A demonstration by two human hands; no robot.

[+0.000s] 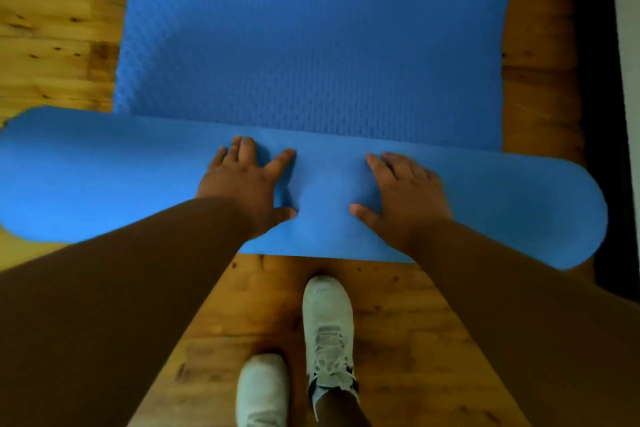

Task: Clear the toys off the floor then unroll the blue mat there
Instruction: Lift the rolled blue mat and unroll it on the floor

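Observation:
The blue mat lies partly unrolled on the wooden floor, its flat textured part stretching away from me. The still-rolled part runs across the view from left to right. My left hand and my right hand both rest flat on top of the roll near its middle, palms down and fingers spread, a small gap between them. Neither hand grips anything. No toys are in view.
The wooden floor shows on both sides of the mat and under me. My two feet in white sneakers stand just behind the roll. A dark strip and a pale wall run along the right edge.

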